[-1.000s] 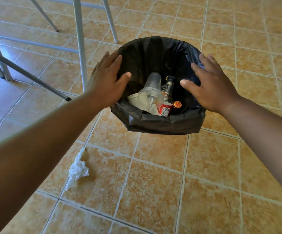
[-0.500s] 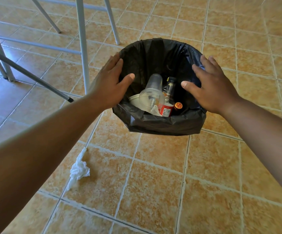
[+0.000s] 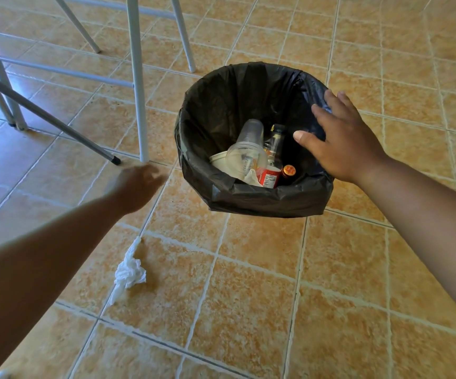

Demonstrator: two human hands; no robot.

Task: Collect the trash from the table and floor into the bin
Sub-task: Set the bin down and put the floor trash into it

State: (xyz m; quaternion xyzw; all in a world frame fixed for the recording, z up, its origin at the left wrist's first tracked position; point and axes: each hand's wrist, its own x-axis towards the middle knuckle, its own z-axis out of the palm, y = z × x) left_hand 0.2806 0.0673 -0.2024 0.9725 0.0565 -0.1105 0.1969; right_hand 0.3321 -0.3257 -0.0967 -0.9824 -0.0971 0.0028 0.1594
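Observation:
A bin lined with a black bag [image 3: 270, 201] stands on the tiled floor. Inside lie clear plastic cups [image 3: 247, 157], a glass bottle with a red label [image 3: 273, 165], a small orange-capped bottle [image 3: 288, 170] and a white container. My right hand [image 3: 341, 143] rests over the bin's right rim, fingers spread, holding nothing. My left hand [image 3: 136, 187] is blurred, low over the floor left of the bin, fingers loose and empty. A crumpled white tissue [image 3: 129, 273] lies on the floor below my left hand.
White metal table or chair legs [image 3: 138, 86] and crossbars stand at the upper left. A thin grey pole with a black tip [image 3: 57, 119] slants down to the floor near them. Tan tiles cover the floor all around.
My left hand has left the bin's left rim and swung down and left toward the floor. The right hand stays at the right rim.

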